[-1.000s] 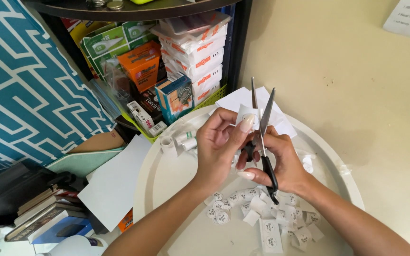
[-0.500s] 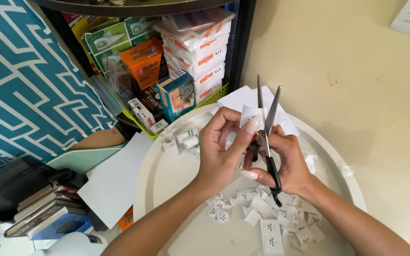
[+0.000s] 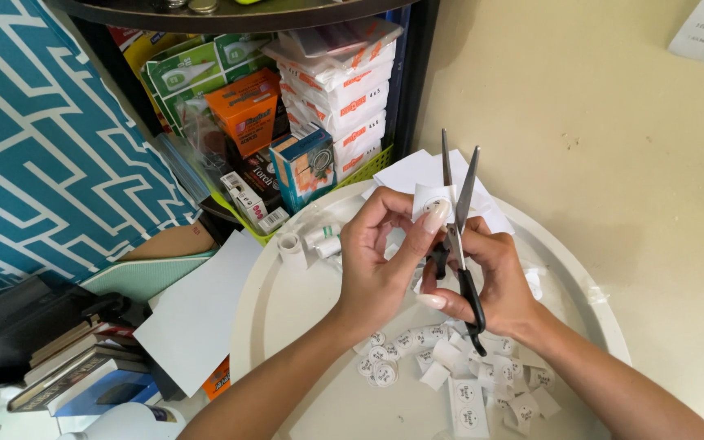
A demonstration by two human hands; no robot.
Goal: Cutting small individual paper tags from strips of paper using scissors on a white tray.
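My right hand grips black-handled scissors, blades pointing up and slightly apart. My left hand pinches a small white paper piece with a round printed sticker between thumb and forefinger, held against the blades. Both hands hover over a round white tray. Several cut white sticker pieces lie scattered on the tray below my wrists.
White paper sheets rest on the tray's far edge, small tape rolls at its left. A shelf with a green basket of boxes stands behind. A white sheet, books and a black folder lie left. Cream wall on the right.
The hands and scissors stay almost in place; the view has shifted slightly, and the sticker piece sits a little further between the blades.
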